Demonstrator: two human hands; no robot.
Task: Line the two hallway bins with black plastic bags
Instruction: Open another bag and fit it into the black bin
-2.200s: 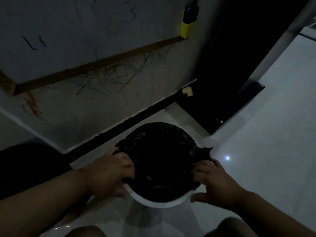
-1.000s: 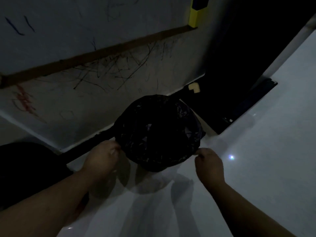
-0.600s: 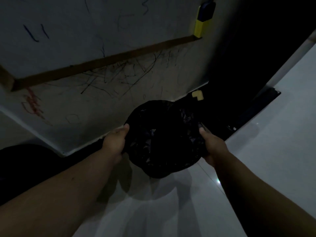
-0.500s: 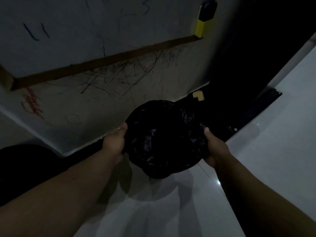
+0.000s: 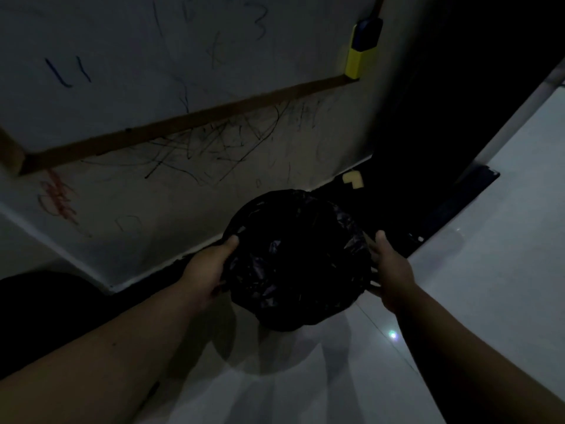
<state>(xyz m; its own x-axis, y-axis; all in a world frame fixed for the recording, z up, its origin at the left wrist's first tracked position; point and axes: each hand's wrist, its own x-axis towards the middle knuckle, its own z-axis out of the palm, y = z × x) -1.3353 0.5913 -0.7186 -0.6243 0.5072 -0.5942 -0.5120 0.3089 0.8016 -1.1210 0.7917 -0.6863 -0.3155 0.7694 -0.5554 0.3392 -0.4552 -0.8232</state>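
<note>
One bagged bin [image 5: 295, 261] pushed nearer the wall, left hand [image 5: 208, 272] and right hand [image 5: 389, 270] grip clamped on it.

Crinkled, faintly glossy black plastic bag [image 5: 293, 258]; smooth, shiny pale floor [image 5: 489, 286] catching a light spot; matt, scribbled wall [image 5: 183, 194] crossed by a brown wooden strip [image 5: 189, 120]

Both bare arms are stretched forward. The left hand [image 5: 208, 272] is curled in a closed grip (thumb pointing up), while the right hand [image 5: 390, 272] is pressed inward, fingers partly hidden.
</note>
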